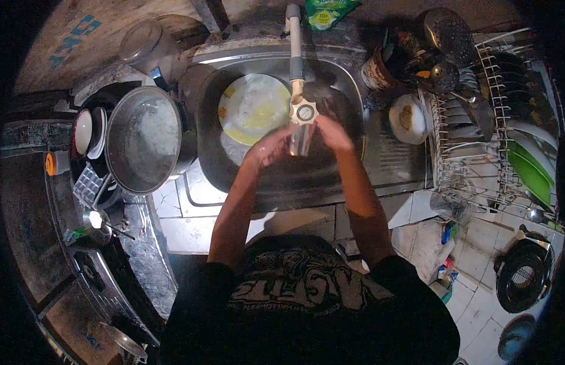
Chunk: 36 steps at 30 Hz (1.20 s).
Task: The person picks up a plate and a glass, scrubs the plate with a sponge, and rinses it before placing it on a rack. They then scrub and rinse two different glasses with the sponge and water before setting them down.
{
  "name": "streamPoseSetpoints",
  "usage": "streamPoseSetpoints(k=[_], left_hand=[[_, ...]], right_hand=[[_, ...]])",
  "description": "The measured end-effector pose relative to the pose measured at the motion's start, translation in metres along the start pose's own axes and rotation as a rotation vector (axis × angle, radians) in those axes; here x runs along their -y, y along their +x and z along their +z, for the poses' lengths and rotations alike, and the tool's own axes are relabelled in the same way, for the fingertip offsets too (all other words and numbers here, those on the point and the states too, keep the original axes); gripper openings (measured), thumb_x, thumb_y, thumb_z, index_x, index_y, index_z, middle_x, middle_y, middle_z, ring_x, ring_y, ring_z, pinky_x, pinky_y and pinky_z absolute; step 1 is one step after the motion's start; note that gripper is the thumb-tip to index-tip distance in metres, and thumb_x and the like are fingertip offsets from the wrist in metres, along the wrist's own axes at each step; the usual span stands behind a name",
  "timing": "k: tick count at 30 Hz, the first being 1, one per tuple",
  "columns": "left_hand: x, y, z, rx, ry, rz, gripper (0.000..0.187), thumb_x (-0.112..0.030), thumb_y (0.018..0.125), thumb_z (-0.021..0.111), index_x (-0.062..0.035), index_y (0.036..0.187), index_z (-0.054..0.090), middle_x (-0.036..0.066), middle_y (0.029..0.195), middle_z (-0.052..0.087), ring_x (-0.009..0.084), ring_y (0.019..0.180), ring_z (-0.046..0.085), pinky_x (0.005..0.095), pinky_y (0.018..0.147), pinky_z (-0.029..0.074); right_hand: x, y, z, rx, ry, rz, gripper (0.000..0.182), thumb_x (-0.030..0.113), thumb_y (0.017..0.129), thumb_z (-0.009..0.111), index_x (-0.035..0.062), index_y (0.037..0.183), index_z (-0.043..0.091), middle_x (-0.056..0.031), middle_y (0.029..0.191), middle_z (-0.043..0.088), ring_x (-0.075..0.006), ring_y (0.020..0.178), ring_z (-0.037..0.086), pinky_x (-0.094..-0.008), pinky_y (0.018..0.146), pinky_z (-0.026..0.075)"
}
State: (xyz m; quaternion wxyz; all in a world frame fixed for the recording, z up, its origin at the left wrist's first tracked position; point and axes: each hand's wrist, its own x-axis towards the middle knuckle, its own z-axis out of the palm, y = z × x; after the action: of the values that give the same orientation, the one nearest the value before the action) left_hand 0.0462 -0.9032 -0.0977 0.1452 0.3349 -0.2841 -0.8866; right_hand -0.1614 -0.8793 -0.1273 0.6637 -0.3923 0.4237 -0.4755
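Under the faucet, a shiny metal cup-like item is between my two hands over the sink. My left hand is on its left side, fingers blurred and curled toward it. My right hand is at its upper right, also blurred, with the fingertips partly hidden by the faucet; whether it grips the item cannot be made out. Left of the faucet, a soapy plate with a yellow rim lies in the sink.
A large metal pot with cloudy water stands left of the sink. At the right are a white bowl and a wire dish rack holding dishes. A green packet lies behind the faucet.
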Motion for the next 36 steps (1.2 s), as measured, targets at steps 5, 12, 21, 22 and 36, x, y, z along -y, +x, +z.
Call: streamPoseSetpoints(k=[5, 12, 21, 22, 36], left_hand=[[0.03, 0.007, -0.039, 0.084, 0.449, 0.15, 0.05, -0.006, 0.084, 0.06, -0.0047, 0.131, 0.046, 0.006, 0.118, 0.057, 0.0143, 0.1, 0.056, 0.028, 0.087, 0.047], [0.039, 0.004, -0.037, -0.014, 0.426, 0.424, 0.048, 0.003, 0.083, 0.058, -0.0035, 0.13, 0.046, 0.005, 0.117, 0.057, 0.0142, 0.103, 0.055, 0.0272, 0.086, 0.047], [0.051, -0.037, -0.064, -0.38, 0.225, 0.362, 0.044, -0.003, 0.083, 0.062, 0.0015, 0.125, 0.048, 0.009, 0.11, 0.061, 0.0156, 0.092, 0.061, 0.0268, 0.07, 0.05], [0.052, -0.039, -0.064, -0.373, 0.252, 0.337, 0.044, -0.002, 0.084, 0.061, 0.0005, 0.126, 0.047, 0.01, 0.111, 0.06, 0.0171, 0.093, 0.061, 0.0274, 0.073, 0.05], [0.055, -0.04, -0.047, -0.278, 0.638, 0.553, 0.053, 0.001, 0.077, 0.063, -0.0033, 0.127, 0.047, 0.012, 0.119, 0.056, 0.0205, 0.112, 0.052, 0.0309, 0.096, 0.041]], right_hand=[[0.041, -0.012, 0.036, -0.079, -0.535, 0.071, 0.108, 0.025, 0.065, 0.082, -0.0001, 0.143, 0.012, -0.0181, 0.135, 0.039, -0.0276, 0.125, 0.04, -0.0379, 0.103, 0.033], [0.052, -0.024, 0.058, -0.066, -1.216, -0.06, 0.09, 0.025, 0.061, 0.081, -0.0083, 0.129, 0.032, -0.0303, 0.134, 0.034, -0.0424, 0.126, 0.034, -0.0436, 0.106, 0.031], [0.064, -0.03, 0.068, -0.089, -1.232, -0.063, 0.074, 0.024, 0.062, 0.076, -0.0079, 0.119, 0.042, -0.0262, 0.118, 0.047, -0.0406, 0.114, 0.045, -0.0435, 0.097, 0.038], [0.062, -0.031, 0.07, -0.151, -1.266, -0.109, 0.071, 0.024, 0.061, 0.076, -0.0025, 0.12, 0.046, -0.0224, 0.117, 0.051, -0.0377, 0.11, 0.05, -0.0425, 0.095, 0.039], [0.064, -0.023, 0.068, -0.052, -1.052, -0.143, 0.079, 0.02, 0.06, 0.079, -0.0022, 0.125, 0.04, -0.0204, 0.117, 0.048, -0.036, 0.111, 0.047, -0.0419, 0.096, 0.038]])
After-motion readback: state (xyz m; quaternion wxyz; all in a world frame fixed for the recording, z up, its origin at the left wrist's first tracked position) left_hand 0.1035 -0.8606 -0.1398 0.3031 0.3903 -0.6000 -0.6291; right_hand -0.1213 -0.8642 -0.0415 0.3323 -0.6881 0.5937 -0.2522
